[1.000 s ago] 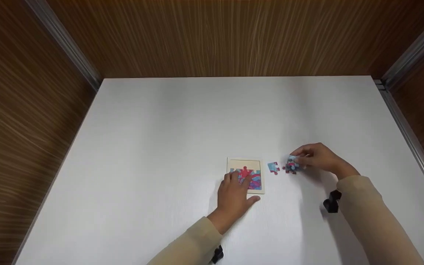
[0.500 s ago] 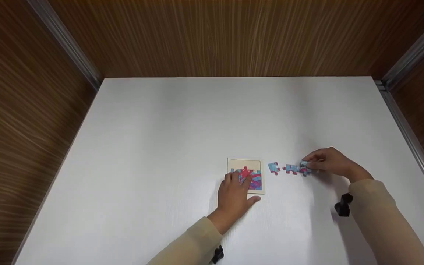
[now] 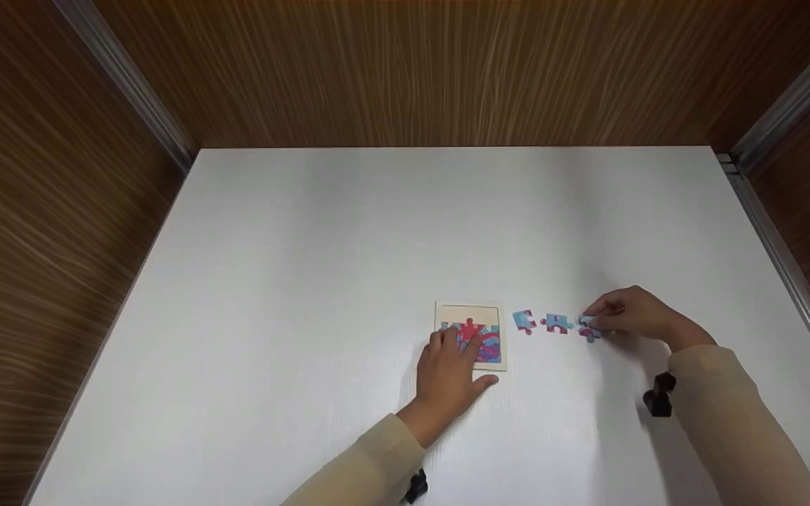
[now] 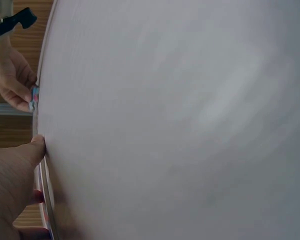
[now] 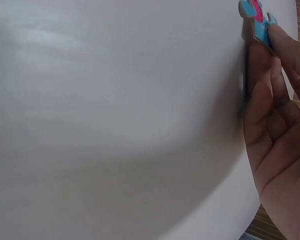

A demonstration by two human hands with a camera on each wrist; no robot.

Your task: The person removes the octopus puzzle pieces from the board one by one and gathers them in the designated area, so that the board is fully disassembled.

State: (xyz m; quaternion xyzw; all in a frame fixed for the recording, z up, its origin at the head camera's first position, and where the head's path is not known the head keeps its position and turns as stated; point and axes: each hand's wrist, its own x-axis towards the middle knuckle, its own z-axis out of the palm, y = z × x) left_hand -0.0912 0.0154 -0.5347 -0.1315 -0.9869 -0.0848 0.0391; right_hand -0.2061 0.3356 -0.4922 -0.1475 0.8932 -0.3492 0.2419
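In the head view my left hand (image 3: pixel 447 372) rests on a small wooden puzzle tray (image 3: pixel 470 306), fingers spread over the pieces fitted in its lower part. Red, blue and purple show between the fingers. The tray's upper part is bare wood. My right hand (image 3: pixel 633 316) pinches a blue-and-pink puzzle piece (image 3: pixel 588 327) between thumb and fingers, low over the table; whether another lies beneath it I cannot tell. The right wrist view shows this puzzle piece (image 5: pixel 261 22) at the thumb tip. Left of it lie two loose pieces, one in the middle (image 3: pixel 557 323) and one nearer the tray (image 3: pixel 524 322).
The white table (image 3: pixel 306 281) is bordered by brown wood-grain panels (image 3: pixel 447 70) at the back and sides. A black device (image 3: pixel 659 395) is at the right sleeve, and another black device (image 3: pixel 416 485) sits by the left sleeve.
My right hand has moved right with its piece, from over the middle loose piece to beyond it, uncovering that one. My left hand and the tray have stayed in place.
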